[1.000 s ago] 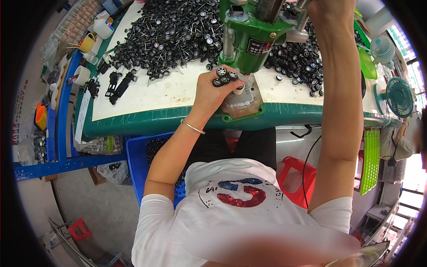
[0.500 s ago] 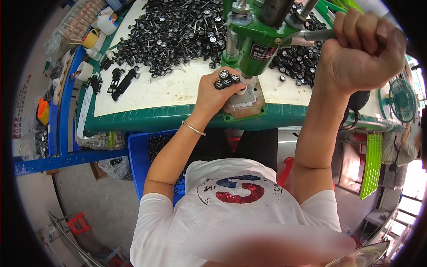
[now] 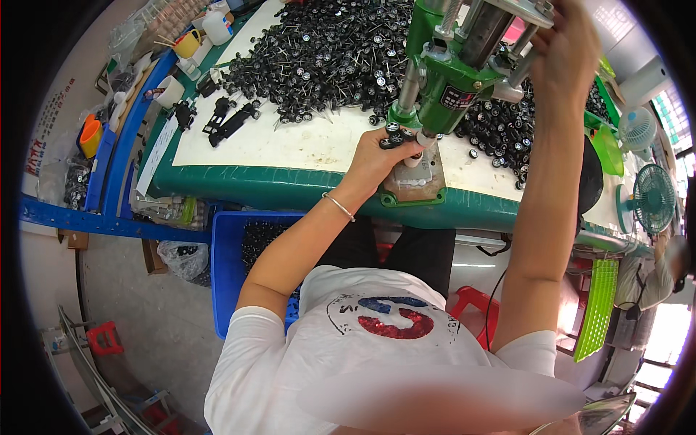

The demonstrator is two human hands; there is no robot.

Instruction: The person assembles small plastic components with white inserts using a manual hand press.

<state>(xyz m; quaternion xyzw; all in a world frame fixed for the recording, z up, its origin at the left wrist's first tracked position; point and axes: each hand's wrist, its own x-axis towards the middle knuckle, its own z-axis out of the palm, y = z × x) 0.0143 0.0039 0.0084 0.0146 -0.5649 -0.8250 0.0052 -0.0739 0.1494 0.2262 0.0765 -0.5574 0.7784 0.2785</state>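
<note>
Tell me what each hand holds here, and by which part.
The left hand holds a small black wheeled part by its near end, under the green press. The right hand is raised at the press's lever; its grip is blurred, so I cannot tell.

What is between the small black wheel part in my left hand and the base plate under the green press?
Nothing visible. The left hand holds the black wheel part right at the press ram's tip, above the base plate, beneath the green press.
</note>
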